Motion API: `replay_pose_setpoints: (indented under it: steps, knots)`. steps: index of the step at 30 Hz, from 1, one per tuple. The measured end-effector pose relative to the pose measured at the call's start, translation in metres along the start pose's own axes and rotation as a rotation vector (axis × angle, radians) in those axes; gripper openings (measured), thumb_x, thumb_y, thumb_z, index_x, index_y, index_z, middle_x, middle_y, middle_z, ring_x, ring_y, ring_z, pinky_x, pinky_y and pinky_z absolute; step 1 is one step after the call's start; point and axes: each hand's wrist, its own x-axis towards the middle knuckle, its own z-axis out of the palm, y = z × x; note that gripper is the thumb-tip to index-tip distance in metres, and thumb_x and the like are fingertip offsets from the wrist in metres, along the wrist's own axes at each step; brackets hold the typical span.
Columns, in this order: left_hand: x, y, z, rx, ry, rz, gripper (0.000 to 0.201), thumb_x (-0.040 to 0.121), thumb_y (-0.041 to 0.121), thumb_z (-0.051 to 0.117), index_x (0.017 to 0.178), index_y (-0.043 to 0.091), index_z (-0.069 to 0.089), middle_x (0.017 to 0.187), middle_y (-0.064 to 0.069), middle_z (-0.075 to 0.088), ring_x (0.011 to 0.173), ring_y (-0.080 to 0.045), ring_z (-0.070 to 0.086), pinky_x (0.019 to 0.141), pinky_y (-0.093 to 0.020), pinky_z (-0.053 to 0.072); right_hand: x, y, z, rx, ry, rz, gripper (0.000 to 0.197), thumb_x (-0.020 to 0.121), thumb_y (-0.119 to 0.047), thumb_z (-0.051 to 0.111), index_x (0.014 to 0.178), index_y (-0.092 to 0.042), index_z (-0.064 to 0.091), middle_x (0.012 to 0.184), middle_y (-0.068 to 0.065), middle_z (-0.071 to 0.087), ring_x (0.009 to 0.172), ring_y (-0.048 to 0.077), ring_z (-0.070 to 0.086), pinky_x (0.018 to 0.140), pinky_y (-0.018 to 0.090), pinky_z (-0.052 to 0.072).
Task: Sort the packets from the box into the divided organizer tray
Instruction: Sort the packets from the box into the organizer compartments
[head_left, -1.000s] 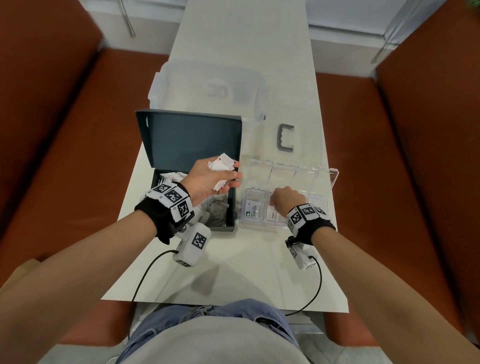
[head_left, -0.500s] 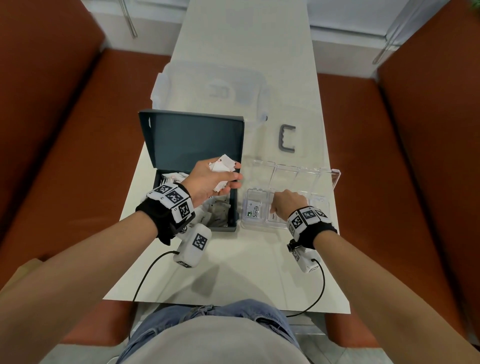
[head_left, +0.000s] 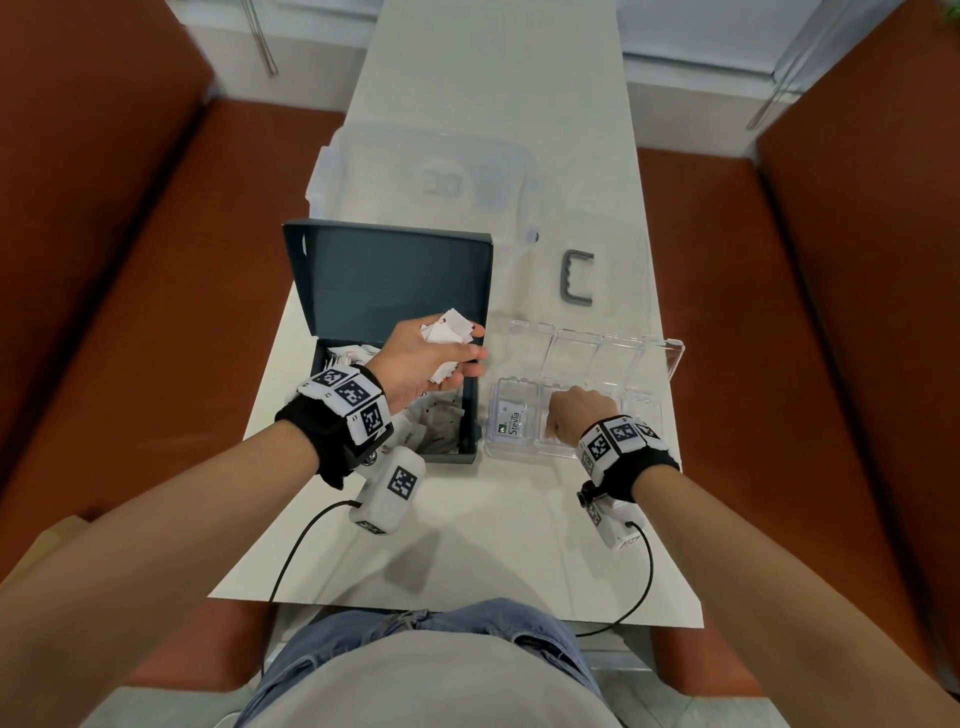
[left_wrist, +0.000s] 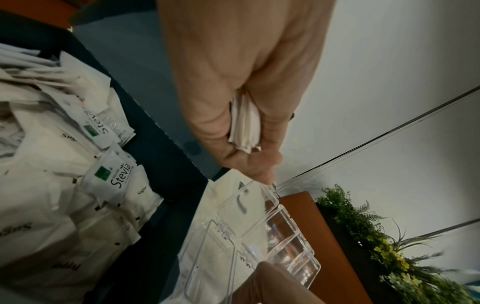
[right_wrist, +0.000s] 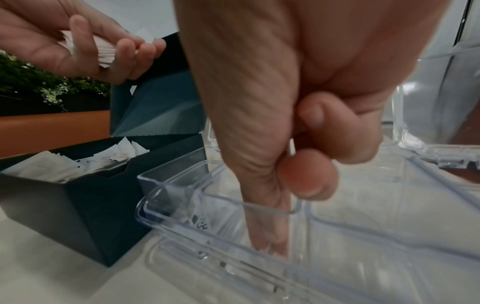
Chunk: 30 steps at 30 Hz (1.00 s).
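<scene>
A dark open box (head_left: 471, 415) holds several white sugar and Stevia packets (left_wrist: 52, 185). My left hand (head_left: 431, 358) hovers over the box and grips a bunch of white packets (head_left: 451, 328), also seen fanned in the right wrist view (right_wrist: 103, 53). To the box's right lies the clear divided organizer tray (head_left: 643, 415) with its lid open behind. One Stevia packet (head_left: 511, 422) lies in its leftmost compartment. My right hand (head_left: 576, 415) reaches into the second compartment with fingers curled, thumb tip (right_wrist: 270, 236) at the floor. It pinches a white packet that is mostly hidden.
A clear lidded plastic bin (head_left: 426, 176) stands behind the box, and a grey U-shaped handle (head_left: 577, 278) lies behind the tray. Rust-orange benches (head_left: 156, 312) flank the narrow pale table. Wrist-camera cables trail over the table's near edge.
Hardly anything differs: the left hand keeps its bunch over the box and the right hand stays in the same tray compartment, a touch lower.
</scene>
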Motion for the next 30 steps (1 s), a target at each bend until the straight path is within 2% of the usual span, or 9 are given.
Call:
replay_pose_setpoints:
  steps: [5, 11, 14, 16, 19, 22, 24, 27, 30]
  knots:
    - [-0.001, 0.0, 0.001, -0.001, 0.003, -0.002, 0.024, 0.082, 0.002, 0.072, 0.105, 0.01, 0.069, 0.098, -0.014, 0.074, 0.083, -0.023, 0.071, 0.054, -0.02, 0.051, -0.003, 0.0, -0.003, 0.061, -0.031, 0.016, 0.025, 0.09, -0.006, 0.049, 0.106, -0.011, 0.068, 0.11, 0.007, 0.064, 0.096, 0.031, 0.062, 0.07, 0.033, 0.045]
    - [-0.003, 0.002, 0.001, 0.007, -0.002, 0.001, 0.023, 0.083, 0.004, 0.072, 0.105, 0.011, 0.069, 0.099, -0.014, 0.073, 0.082, -0.022, 0.071, 0.054, -0.02, 0.051, -0.016, 0.008, -0.027, 0.218, -0.009, 0.036, 0.022, 0.093, -0.01, 0.054, 0.106, -0.014, 0.071, 0.11, 0.008, 0.066, 0.086, 0.03, 0.068, 0.081, 0.038, 0.056]
    - [-0.004, 0.005, 0.002, -0.024, -0.013, -0.009, 0.019, 0.084, 0.01, 0.073, 0.103, 0.012, 0.069, 0.102, -0.015, 0.073, 0.083, -0.022, 0.071, 0.055, -0.02, 0.051, -0.028, 0.019, -0.058, 0.365, 0.105, -0.017, 0.023, 0.094, -0.014, 0.053, 0.11, -0.018, 0.069, 0.107, 0.001, 0.067, 0.063, 0.018, 0.068, 0.072, 0.031, 0.057]
    - [-0.006, 0.008, 0.004, -0.079, -0.039, -0.033, 0.017, 0.086, 0.021, 0.072, 0.101, 0.013, 0.068, 0.103, -0.016, 0.072, 0.082, -0.021, 0.071, 0.055, -0.02, 0.052, -0.037, 0.018, -0.081, 0.494, 0.228, -0.085, 0.022, 0.094, -0.017, 0.054, 0.111, -0.022, 0.068, 0.103, -0.002, 0.068, 0.05, 0.008, 0.063, 0.067, 0.025, 0.055]
    - [-0.006, 0.012, 0.009, -0.164, -0.067, -0.119, 0.037, 0.092, 0.045, 0.059, 0.105, 0.011, 0.066, 0.098, -0.014, 0.072, 0.078, -0.02, 0.071, 0.058, -0.023, 0.056, -0.05, 0.002, -0.105, 0.671, 0.461, -0.233, 0.019, 0.093, -0.017, 0.056, 0.104, -0.023, 0.07, 0.094, -0.002, 0.07, 0.043, 0.001, 0.058, 0.063, 0.019, 0.053]
    - [-0.007, 0.015, 0.01, -0.262, -0.129, -0.175, 0.056, 0.094, 0.056, 0.046, 0.108, 0.005, 0.062, 0.095, -0.015, 0.073, 0.079, -0.022, 0.073, 0.064, -0.027, 0.059, -0.058, -0.026, -0.111, 0.777, 0.515, -0.353, 0.017, 0.089, -0.026, 0.064, 0.105, -0.025, 0.069, 0.086, -0.004, 0.07, 0.049, -0.005, 0.057, 0.061, 0.015, 0.048]
    - [-0.008, 0.016, 0.009, -0.309, -0.179, -0.189, 0.06, 0.094, 0.059, 0.043, 0.108, 0.004, 0.061, 0.094, -0.013, 0.073, 0.081, -0.022, 0.072, 0.065, -0.031, 0.059, -0.059, -0.042, -0.106, 0.76, 0.454, -0.382, 0.032, 0.082, -0.036, 0.071, 0.111, -0.024, 0.065, 0.088, -0.003, 0.067, 0.064, -0.003, 0.057, 0.066, 0.016, 0.042]
    - [-0.011, 0.019, 0.009, -0.325, -0.213, -0.202, 0.053, 0.097, 0.051, 0.044, 0.115, 0.004, 0.06, 0.103, -0.012, 0.07, 0.087, -0.022, 0.071, 0.07, -0.037, 0.059, -0.051, -0.054, -0.098, 0.746, 0.437, -0.351, 0.043, 0.075, -0.037, 0.078, 0.11, -0.017, 0.063, 0.092, 0.003, 0.058, 0.081, 0.013, 0.054, 0.068, 0.019, 0.039]
    - [-0.017, 0.02, 0.005, -0.301, -0.24, -0.216, 0.031, 0.099, 0.019, 0.046, 0.122, 0.0, 0.055, 0.113, -0.02, 0.067, 0.099, -0.03, 0.069, 0.082, -0.041, 0.059, -0.044, -0.049, -0.099, 0.825, 0.45, -0.286, 0.034, 0.074, -0.031, 0.08, 0.099, -0.015, 0.064, 0.089, 0.001, 0.056, 0.079, 0.013, 0.054, 0.063, 0.016, 0.04]
